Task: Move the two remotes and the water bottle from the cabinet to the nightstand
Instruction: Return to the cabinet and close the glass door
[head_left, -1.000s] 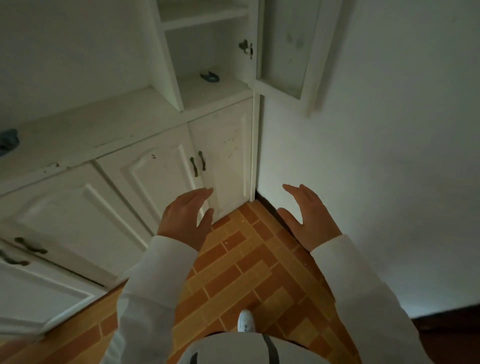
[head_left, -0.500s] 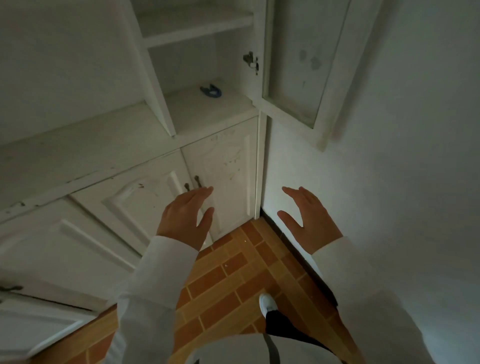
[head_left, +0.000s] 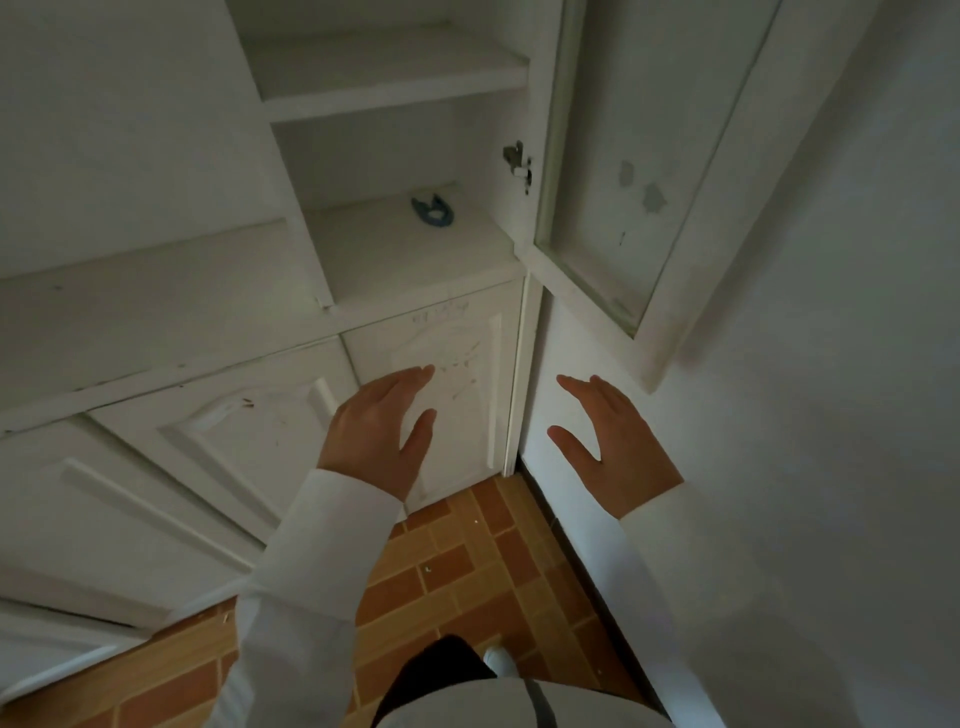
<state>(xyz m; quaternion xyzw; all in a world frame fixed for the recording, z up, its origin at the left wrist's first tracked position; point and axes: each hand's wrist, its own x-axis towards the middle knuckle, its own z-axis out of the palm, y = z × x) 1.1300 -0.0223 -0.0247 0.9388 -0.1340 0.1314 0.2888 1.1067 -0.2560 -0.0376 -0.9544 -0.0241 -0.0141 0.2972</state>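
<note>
A white cabinet (head_left: 415, 306) fills the left and top of the head view, its upper compartment open with two bare shelves. Only a small blue curved object (head_left: 432, 210) lies on the lower shelf. No remote, water bottle or nightstand shows anywhere in view. My left hand (head_left: 382, 436) is held flat in front of the lower cabinet doors, fingers apart, holding nothing. My right hand (head_left: 610, 441) hovers beside it in front of the white wall, also open with nothing in it.
The upper cabinet's glass-panel door (head_left: 634, 171) swings out to the right, above my right hand. A white wall (head_left: 805, 415) closes off the right side. Closed lower doors (head_left: 208, 441) run along the left. Orange brick-pattern floor tiles (head_left: 467, 571) lie below.
The view has moved closer to the cabinet and tilted up, so the open shelves and glass door fill more of the frame. Both hands stay raised and open.
</note>
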